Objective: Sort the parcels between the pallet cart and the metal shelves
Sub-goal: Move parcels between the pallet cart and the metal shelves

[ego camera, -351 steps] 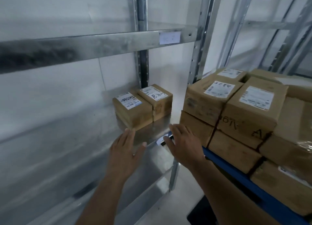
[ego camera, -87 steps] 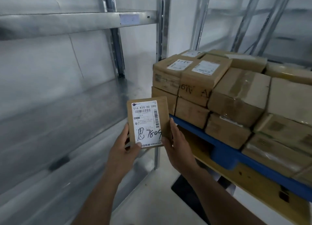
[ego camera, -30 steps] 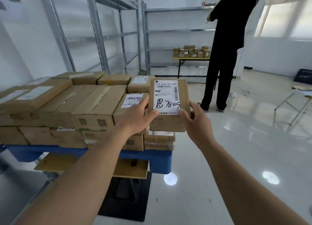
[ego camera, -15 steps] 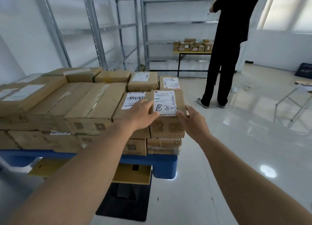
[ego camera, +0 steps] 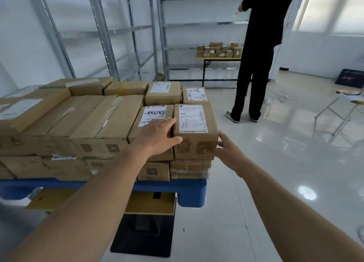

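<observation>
The brown parcel [ego camera: 194, 118], with a handwritten white label, rests on top of the stack at the front right corner of the blue pallet cart [ego camera: 189, 185]. My left hand [ego camera: 157, 135] grips its left edge, fingers between it and the neighbouring parcel [ego camera: 153, 114], thumb on the front face. My right hand [ego camera: 226, 151] is at its lower right side with fingers spread, fingertips just at the box wall. Several more brown parcels cover the pallet to the left. Metal shelves [ego camera: 102, 31] stand behind the cart.
A person in black [ego camera: 260, 45] stands at the far shelves, back turned. A yellow-topped table [ego camera: 218, 58] there carries several small parcels. A metal-framed stool [ego camera: 338, 108] stands at the right. The cart's black base [ego camera: 143, 236] lies on the glossy floor below me.
I turned from the shelf to the pallet cart with the parcel in both hands and lowered it onto the front right stack. My right hand has slid down off its side.
</observation>
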Available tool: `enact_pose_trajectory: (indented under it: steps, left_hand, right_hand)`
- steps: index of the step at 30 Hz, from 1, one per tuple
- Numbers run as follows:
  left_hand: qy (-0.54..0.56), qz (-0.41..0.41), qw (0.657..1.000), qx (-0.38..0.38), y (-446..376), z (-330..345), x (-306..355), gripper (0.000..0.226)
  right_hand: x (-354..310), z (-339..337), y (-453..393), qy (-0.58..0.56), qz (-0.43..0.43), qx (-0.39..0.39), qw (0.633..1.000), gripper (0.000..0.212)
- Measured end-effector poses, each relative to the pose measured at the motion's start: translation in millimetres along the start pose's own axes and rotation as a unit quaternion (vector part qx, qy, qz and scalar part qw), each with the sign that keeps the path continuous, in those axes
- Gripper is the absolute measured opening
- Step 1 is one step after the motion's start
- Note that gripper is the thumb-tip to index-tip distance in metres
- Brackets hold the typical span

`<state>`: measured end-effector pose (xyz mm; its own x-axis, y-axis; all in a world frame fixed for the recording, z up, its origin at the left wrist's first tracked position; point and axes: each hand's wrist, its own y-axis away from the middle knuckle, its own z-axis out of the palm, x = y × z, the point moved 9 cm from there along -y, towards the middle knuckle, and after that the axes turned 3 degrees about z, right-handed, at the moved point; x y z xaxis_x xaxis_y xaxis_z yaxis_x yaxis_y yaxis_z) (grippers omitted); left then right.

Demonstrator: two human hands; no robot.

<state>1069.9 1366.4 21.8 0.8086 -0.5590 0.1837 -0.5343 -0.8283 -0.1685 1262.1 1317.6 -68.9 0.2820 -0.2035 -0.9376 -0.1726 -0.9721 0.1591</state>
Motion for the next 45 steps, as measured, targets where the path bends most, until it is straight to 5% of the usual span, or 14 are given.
enact_pose_trajectory:
  steps: [5,15,24,31,37,45]
  left_hand:
    - [-0.003,0.011,1.000,-0.001,4,2,-7,0.064]
    - [0.010,0.005,1.000,0.019,3,2,-12,0.068]
    - [0.154,0.008,0.956,0.251,66,-18,-18,0.055]
    - [0.168,-0.097,0.924,0.329,128,4,-27,0.045]
    - [0.206,-0.192,0.937,0.206,137,80,-15,0.048]
    - [0.152,-0.229,0.961,0.031,100,132,0,0.066]
  right_hand:
    - [3,15,-5,0.033,-0.027,0.006,0.999,0.048]
    - [12,11,-9,0.026,-0.006,0.017,1.000,0.063]
    - [43,23,0,0.050,0.022,0.015,0.998,0.073]
    - [42,33,-14,0.062,-0.027,-0.043,0.997,0.067]
    - [34,36,-14,0.027,-0.091,-0.085,0.992,0.057]
    - [38,40,-18,-0.003,-0.084,-0.131,0.988,0.086]
